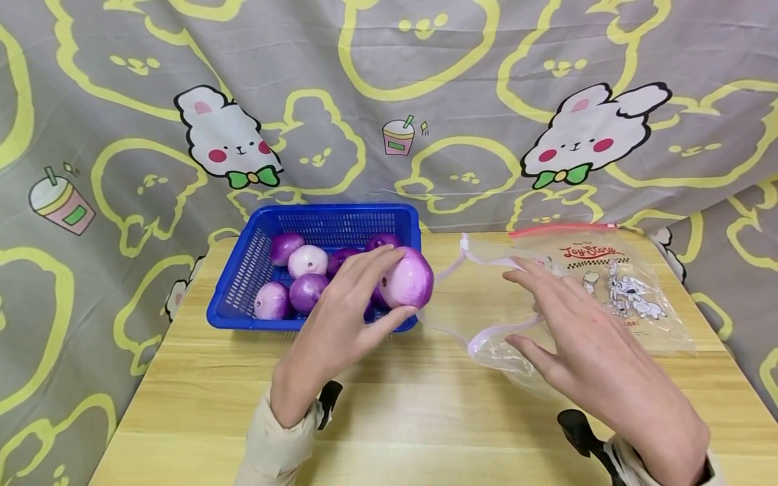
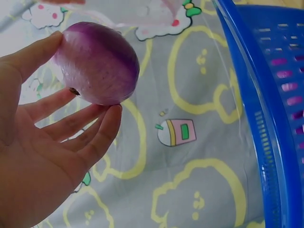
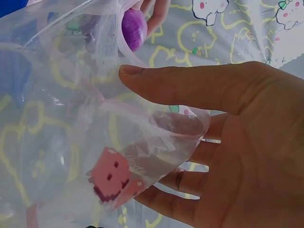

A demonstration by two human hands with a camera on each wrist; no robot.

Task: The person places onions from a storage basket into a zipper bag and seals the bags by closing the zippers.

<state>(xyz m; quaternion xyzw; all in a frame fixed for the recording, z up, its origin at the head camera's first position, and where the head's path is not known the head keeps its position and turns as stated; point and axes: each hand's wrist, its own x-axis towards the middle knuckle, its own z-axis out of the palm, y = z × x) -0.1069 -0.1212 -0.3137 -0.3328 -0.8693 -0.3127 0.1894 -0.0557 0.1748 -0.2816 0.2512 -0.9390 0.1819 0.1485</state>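
My left hand (image 1: 340, 317) holds a purple onion (image 1: 410, 278) between thumb and fingertips, beside the right rim of a blue basket. In the left wrist view the onion (image 2: 99, 64) shows a dark root spot by the fingers. A clear zip bag (image 1: 516, 358) stands to the right, its pale purple-edged mouth spread toward the onion. At the bag's right side my right hand (image 1: 589, 344) has its thumb and fingers spread apart. In the right wrist view its fingers lie behind the bag (image 3: 52, 123), with the thumb (image 3: 180, 85) in front.
Several purple onions (image 1: 308, 291) lie in the blue basket (image 1: 243, 317) at the table's back left. Another zip bag (image 1: 608, 297) with a red closure and "Toy Story" print lies flat at the right. A patterned grey cloth (image 1: 462, 189) hangs behind the wooden table (image 1: 389, 432).
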